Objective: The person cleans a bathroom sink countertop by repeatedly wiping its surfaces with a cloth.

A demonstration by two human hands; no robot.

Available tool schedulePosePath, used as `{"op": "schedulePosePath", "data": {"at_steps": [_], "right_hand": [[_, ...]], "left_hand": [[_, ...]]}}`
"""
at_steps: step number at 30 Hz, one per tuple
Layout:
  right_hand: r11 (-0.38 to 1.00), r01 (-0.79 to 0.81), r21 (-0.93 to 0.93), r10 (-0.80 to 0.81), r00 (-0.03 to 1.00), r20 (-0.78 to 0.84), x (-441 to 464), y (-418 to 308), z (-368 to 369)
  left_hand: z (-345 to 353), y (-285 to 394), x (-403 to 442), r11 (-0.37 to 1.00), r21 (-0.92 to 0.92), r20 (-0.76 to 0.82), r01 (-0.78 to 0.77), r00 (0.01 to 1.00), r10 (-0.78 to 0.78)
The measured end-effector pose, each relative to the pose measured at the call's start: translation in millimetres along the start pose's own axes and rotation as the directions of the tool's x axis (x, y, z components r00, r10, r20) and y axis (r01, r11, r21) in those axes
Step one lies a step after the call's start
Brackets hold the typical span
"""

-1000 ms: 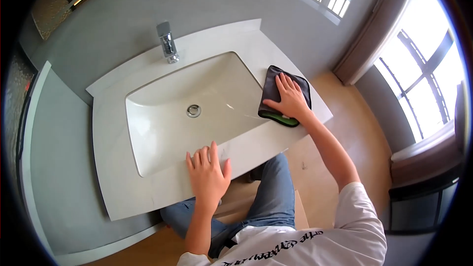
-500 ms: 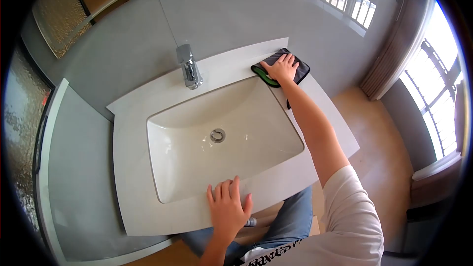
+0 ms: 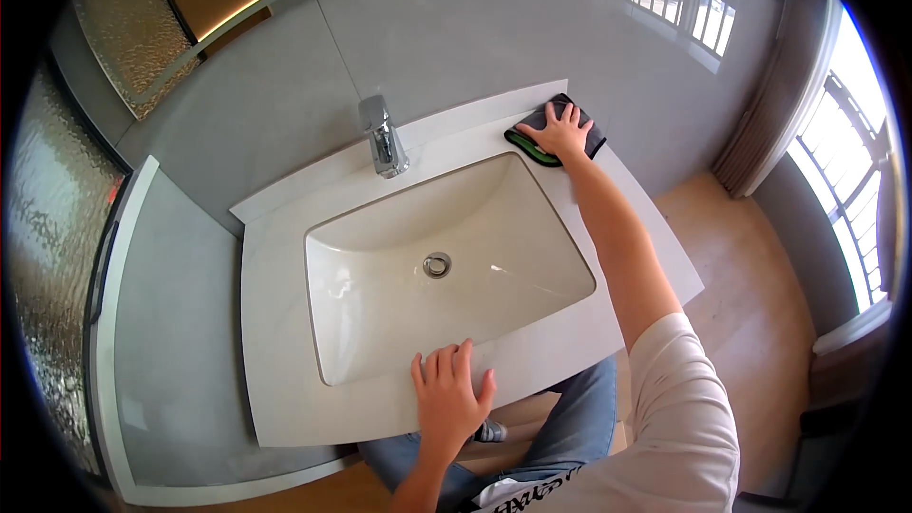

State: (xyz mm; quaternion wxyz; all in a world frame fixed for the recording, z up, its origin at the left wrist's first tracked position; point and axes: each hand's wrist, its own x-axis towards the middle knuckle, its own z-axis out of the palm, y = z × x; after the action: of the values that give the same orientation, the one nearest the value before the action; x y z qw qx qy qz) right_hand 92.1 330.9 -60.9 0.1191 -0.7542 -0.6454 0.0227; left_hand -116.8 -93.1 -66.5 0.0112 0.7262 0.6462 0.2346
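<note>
A dark grey cloth [image 3: 593,142] with a green underside lies folded at the back right corner of the white countertop [image 3: 285,323], against the raised back edge. My right hand [image 3: 562,131] presses flat on it, fingers spread. My left hand [image 3: 451,389] rests on the counter's front edge with its fingers apart and nothing in it. Between the hands is the white basin [image 3: 408,323] with a round metal drain [image 3: 437,265]. Behind the basin stands a chrome faucet [image 3: 384,138].
A grey wall [image 3: 456,47] rises behind the counter, with a mirror edge at the top. Frosted glass [image 3: 47,275] is at the left. A curtain [image 3: 774,104] and a bright window [image 3: 845,161] are at the right, above the wooden floor [image 3: 750,275].
My right hand and the cloth have moved from the counter's right side to its back right corner. The view has shifted, showing more wall and mirror. My left hand stays at the front edge.
</note>
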Motion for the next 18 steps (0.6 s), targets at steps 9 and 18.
{"op": "schedulePosePath", "data": {"at_steps": [9, 18], "right_hand": [[0.976, 0.215, -0.039, -0.214, 0.977, 0.009, -108, 57, -14], [0.946, 0.314, -0.08, -0.314, 0.949, 0.008, -272, 135, -50]], "left_hand": [[9, -4, -3, 0.999, 0.026, -0.091, -0.026, 0.995, 0.029], [12, -7, -6, 0.999, 0.03, -0.104, -0.044, 0.993, 0.047]]}}
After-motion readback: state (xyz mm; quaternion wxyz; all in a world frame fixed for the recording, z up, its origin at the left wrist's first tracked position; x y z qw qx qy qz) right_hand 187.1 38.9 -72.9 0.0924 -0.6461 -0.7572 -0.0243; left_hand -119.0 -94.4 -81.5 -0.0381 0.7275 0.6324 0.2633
